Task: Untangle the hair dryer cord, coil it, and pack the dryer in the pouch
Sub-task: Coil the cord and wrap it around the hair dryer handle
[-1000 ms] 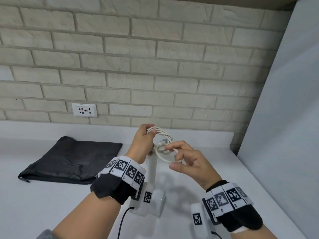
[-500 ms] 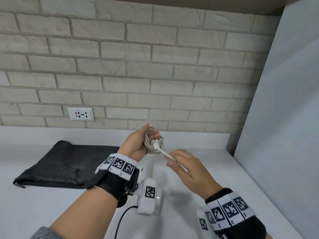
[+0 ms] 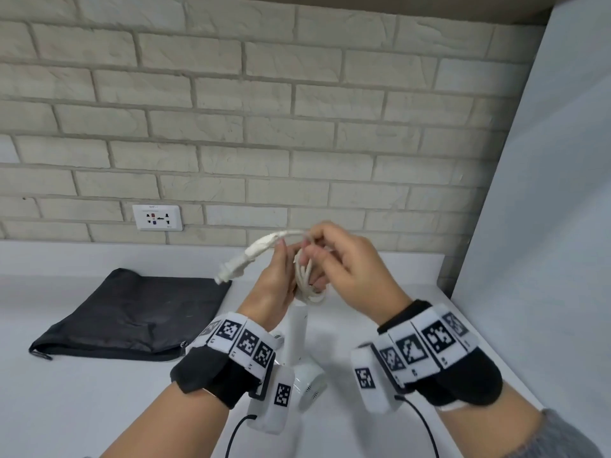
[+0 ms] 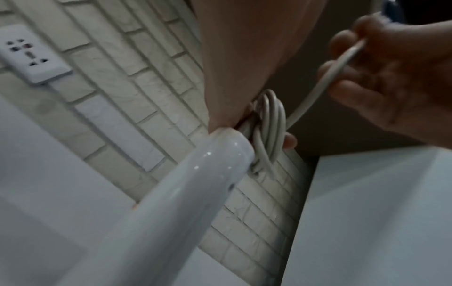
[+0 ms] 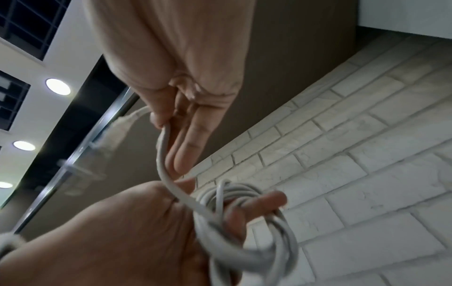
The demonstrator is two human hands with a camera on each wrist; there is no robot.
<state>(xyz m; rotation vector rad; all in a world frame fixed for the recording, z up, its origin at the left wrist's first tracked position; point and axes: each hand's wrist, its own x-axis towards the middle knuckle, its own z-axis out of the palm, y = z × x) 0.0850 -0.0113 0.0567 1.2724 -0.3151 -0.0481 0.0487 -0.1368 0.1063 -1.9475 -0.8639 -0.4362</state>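
Observation:
The white hair dryer [image 3: 299,345] hangs head-down over the counter, its handle [image 4: 171,203] running up to my left hand [image 3: 274,285]. That hand grips a coil of white cord [image 3: 305,282] at the handle's end; the loops [image 5: 244,222] wrap round its fingers. My right hand [image 3: 337,259] pinches the free cord end [image 5: 164,147] just above the coil. The plug [image 3: 244,259] sticks out to the left past both hands. The black pouch [image 3: 132,315] lies flat on the counter, left of my hands.
A white counter [image 3: 66,408] runs under both arms. A brick wall [image 3: 297,127] with a socket plate [image 3: 157,217] stands behind. A tall white panel [image 3: 545,226] closes off the right side.
My right hand has swung the free cord end up and over the coil, so the plug now points left. The left hand keeps its grip on the coil.

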